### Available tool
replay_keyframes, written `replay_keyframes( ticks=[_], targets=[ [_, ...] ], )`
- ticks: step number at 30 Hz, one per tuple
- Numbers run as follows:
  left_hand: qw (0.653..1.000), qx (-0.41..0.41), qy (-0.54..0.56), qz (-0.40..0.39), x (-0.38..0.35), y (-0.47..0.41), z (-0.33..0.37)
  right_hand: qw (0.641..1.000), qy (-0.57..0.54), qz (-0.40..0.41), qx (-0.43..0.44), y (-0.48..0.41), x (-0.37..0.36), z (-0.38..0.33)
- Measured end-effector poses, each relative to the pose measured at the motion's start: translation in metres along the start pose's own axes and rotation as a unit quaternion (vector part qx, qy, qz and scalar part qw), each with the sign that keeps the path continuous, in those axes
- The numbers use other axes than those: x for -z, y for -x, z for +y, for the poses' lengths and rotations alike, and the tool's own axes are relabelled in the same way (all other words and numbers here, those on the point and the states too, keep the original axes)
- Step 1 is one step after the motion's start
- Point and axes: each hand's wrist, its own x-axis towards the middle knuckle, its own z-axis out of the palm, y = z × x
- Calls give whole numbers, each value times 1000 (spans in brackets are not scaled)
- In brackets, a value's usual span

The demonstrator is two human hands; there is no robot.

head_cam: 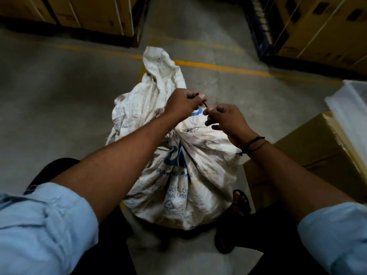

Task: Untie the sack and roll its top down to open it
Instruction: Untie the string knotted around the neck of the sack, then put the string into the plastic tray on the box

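Note:
A dirty white woven sack (190,181) with blue print stands on the floor between my feet. Its neck is gathered about halfway up, and the loose top (158,76) flops away from me onto the floor. Just above the gathered neck, my left hand (183,104) and my right hand (226,121) meet. Both pinch a thin dark tie string (205,105) between thumb and fingers. How the string runs around the neck is hidden by my hands.
A brown cardboard box (317,153) stands close at the right with a translucent plastic tub (353,108) on it. Pallets of cartons (95,12) line the back left and back right (317,28). A yellow line (228,66) crosses the concrete floor.

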Motion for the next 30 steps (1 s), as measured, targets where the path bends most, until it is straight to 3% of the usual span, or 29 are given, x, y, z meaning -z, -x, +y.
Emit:
replay_keyframes(
  ticks=[8,16,19,23,26,30],
  targets=[
    [977,25,145,152,1,-27,34,983,167,40,60,27,56,2],
    [980,11,176,88,-71,-20,65,936,300,126,135,64,124,17],
    [989,-6,134,66,-110,-17,79,877,390,221,171,79,157,25],
    [991,-24,129,39,-161,-24,134,819,388,368,209,105,218,21],
    [990,-76,114,23,-197,-32,187,782,384,454,188,130,260,27],
    [986,-159,48,-5,-244,-35,242,765,365,514,132,162,296,50]
  ],
)
